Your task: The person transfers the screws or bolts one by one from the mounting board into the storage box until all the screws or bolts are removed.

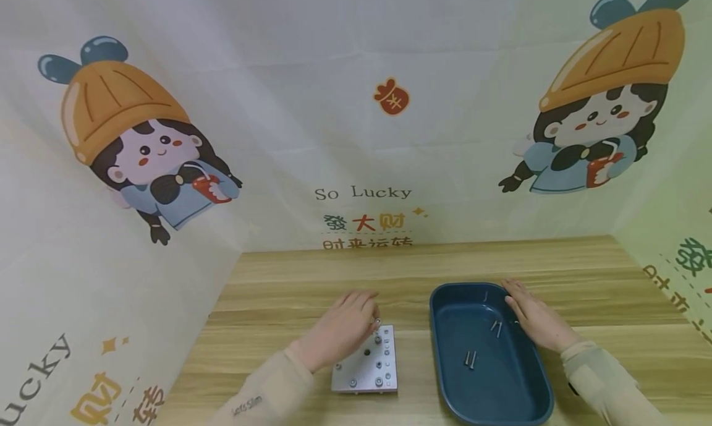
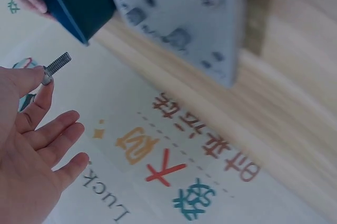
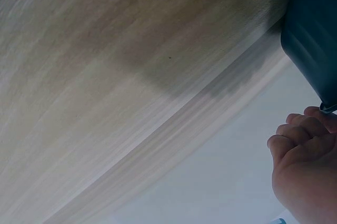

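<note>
Between thumb and index finger, my left hand (image 1: 340,328) pinches a small threaded bolt (image 2: 59,63), its shank pointing away from the fingertips in the left wrist view. The other fingers of that hand are spread loosely. This hand is over the far edge of a silver metal plate (image 1: 356,376), which has holes and several bolts seated in it. To the right is a dark blue tray (image 1: 436,345). My right hand (image 1: 538,319) rests on its right rim with fairly straight fingers; the right wrist view shows the fingertips (image 3: 311,110) touching the rim.
Inside the tray lie loose bolts, one group (image 1: 471,359) near the middle and another (image 1: 497,328) farther back. Plate and tray stand on a wood-grain table (image 1: 278,302). A printed cloth (image 1: 300,123) hangs behind and at both sides.
</note>
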The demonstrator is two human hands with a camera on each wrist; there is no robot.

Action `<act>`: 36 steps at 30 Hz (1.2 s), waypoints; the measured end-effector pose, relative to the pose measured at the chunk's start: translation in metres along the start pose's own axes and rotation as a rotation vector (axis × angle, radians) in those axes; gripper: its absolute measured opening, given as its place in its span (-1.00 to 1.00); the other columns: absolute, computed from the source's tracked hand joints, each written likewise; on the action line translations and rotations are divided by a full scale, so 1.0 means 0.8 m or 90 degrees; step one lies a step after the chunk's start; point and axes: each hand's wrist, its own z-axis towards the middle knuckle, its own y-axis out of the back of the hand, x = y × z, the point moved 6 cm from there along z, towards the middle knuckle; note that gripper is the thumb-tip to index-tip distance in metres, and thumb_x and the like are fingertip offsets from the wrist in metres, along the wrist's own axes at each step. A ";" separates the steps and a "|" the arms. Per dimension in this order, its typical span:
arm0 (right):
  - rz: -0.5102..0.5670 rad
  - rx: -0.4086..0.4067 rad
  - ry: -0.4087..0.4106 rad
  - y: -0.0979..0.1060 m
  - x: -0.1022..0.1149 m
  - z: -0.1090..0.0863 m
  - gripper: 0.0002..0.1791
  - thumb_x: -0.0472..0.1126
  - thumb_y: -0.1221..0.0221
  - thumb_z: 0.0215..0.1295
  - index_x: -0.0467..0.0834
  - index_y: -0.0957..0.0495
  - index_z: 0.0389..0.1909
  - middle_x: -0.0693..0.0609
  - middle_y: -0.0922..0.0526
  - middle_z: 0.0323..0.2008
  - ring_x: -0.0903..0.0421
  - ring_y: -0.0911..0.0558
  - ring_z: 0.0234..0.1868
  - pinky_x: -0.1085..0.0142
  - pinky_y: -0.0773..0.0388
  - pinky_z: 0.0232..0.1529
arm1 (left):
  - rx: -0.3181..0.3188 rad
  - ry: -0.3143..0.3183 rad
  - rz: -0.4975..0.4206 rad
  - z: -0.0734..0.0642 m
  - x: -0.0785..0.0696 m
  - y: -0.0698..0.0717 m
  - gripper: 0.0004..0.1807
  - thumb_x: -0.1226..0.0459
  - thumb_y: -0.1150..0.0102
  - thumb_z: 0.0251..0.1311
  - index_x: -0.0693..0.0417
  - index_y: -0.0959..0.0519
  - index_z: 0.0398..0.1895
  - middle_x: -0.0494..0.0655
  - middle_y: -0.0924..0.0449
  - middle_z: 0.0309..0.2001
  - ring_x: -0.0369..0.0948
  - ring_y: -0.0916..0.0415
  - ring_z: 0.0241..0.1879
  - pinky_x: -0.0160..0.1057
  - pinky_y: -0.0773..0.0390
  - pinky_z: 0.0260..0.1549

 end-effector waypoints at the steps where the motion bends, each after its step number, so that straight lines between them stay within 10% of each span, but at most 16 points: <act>1: 0.001 0.000 0.000 0.000 0.000 0.000 -0.44 -0.14 0.19 0.61 -0.50 -0.16 0.39 -0.52 -0.14 0.40 -0.49 -0.13 0.40 -0.36 -0.14 0.35 | -0.004 -0.008 0.005 0.003 -0.003 0.005 -0.78 0.13 -0.09 0.39 0.05 -0.53 -0.07 0.11 -0.47 0.27 -0.02 -0.36 0.35 -0.02 -0.34 0.40; 18: -0.004 -0.009 0.008 0.000 0.001 -0.001 -0.46 -0.17 0.17 0.60 -0.50 -0.19 0.37 -0.52 -0.16 0.39 -0.49 -0.15 0.40 -0.35 -0.15 0.35 | -0.078 -0.176 0.100 0.067 -0.075 0.029 -0.79 0.12 0.03 0.48 0.03 -0.50 -0.04 -0.06 -0.56 0.09 -0.11 -0.41 0.30 -0.15 -0.39 0.36; 36: -0.007 0.000 -0.005 -0.002 0.000 0.000 -0.44 -0.15 0.18 0.60 -0.48 -0.17 0.39 -0.51 -0.14 0.40 -0.49 -0.14 0.40 -0.35 -0.13 0.36 | 0.042 -0.229 0.137 0.124 -0.119 0.014 -0.78 0.03 0.05 0.48 -0.10 -0.51 -0.08 -0.18 -0.53 0.16 -0.26 -0.43 0.22 -0.28 -0.38 0.32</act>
